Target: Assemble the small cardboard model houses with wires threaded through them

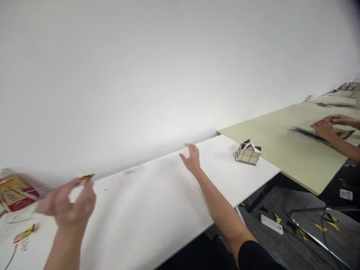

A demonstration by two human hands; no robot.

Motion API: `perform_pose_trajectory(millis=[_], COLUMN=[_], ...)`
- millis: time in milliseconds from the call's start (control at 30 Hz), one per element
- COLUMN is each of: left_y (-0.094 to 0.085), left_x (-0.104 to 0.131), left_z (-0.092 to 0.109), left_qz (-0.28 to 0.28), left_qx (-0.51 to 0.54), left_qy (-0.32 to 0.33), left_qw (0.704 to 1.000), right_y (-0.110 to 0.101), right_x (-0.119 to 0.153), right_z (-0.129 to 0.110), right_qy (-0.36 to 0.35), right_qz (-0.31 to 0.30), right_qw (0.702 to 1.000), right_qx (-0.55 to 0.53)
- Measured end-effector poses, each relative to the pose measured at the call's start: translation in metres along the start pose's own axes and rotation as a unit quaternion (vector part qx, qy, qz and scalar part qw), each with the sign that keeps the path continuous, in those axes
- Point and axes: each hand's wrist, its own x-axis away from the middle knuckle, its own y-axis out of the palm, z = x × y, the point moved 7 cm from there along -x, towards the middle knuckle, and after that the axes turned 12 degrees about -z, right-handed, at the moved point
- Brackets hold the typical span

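My left hand [71,204], blurred by motion, is raised over the left part of the white table [146,210]. Its thumb and fingers pinch a small yellow and red packet [86,177]. Over the middle of the same table is my right hand [192,159], its fingers apart and nothing in them. To the right of that hand, near the table's right end, stands a small model house [248,153] with cream walls and a dark and white roof.
A red and yellow package [18,193] and another small packet [26,233] lie at the left. On the right, a person's hands [327,125] work over dark strands [306,134] on a yellowish table [295,150]. A white power bank-like object [271,224] lies below.
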Motion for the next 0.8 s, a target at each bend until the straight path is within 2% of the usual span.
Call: perform_pose_trajectory(millis=[33, 100, 167, 233, 333, 400, 467, 567, 667, 733, 800], left_y=[0.011, 0.038, 0.059, 0.069, 0.065, 0.061, 0.06, 0.06, 0.06, 0.06, 0.061], left_x=[0.001, 0.007, 0.014, 0.021, 0.036, 0.047, 0.054, 0.061, 0.066, 0.069, 0.071], left_z=[-0.005, -0.013, -0.021, -0.026, -0.018, -0.006, 0.006, 0.023, 0.034, 0.038, 0.041], left_qz=[0.038, 0.044, 0.019, 0.026, 0.115, 0.173, 0.205, 0.22, 0.231, 0.235, 0.237], left_qx=[-0.05, -0.087, -0.1, -0.113, -0.129, -0.143, -0.164, -0.19, -0.203, -0.206, -0.209], left_qy=[0.002, 0.046, 0.111, 0.189, 0.345, 0.43, 0.471, 0.486, 0.49, 0.497, 0.502], left_qw=[0.998, 0.994, 0.989, 0.975, 0.923, 0.874, 0.842, 0.824, 0.816, 0.809, 0.805], right_y=[-0.019, -0.062, -0.105, -0.142, -0.177, -0.188, -0.19, -0.187, -0.182, -0.175, -0.159], right_x=[-0.003, -0.003, 0.008, 0.025, 0.053, 0.067, 0.074, 0.075, 0.07, 0.063, 0.049], right_z=[0.011, 0.034, 0.058, 0.081, 0.115, 0.136, 0.154, 0.168, 0.168, 0.165, 0.161], right_qy=[0.04, 0.135, 0.235, 0.315, 0.414, 0.472, 0.508, 0.523, 0.509, 0.479, 0.438], right_qz=[0.053, 0.166, 0.273, 0.352, 0.401, 0.394, 0.365, 0.333, 0.346, 0.353, 0.332], right_qw=[0.998, 0.976, 0.93, 0.875, 0.808, 0.779, 0.771, 0.777, 0.78, 0.799, 0.835], right_qx=[0.012, 0.038, 0.071, 0.103, 0.123, 0.123, 0.117, 0.107, 0.111, 0.085, 0.027])
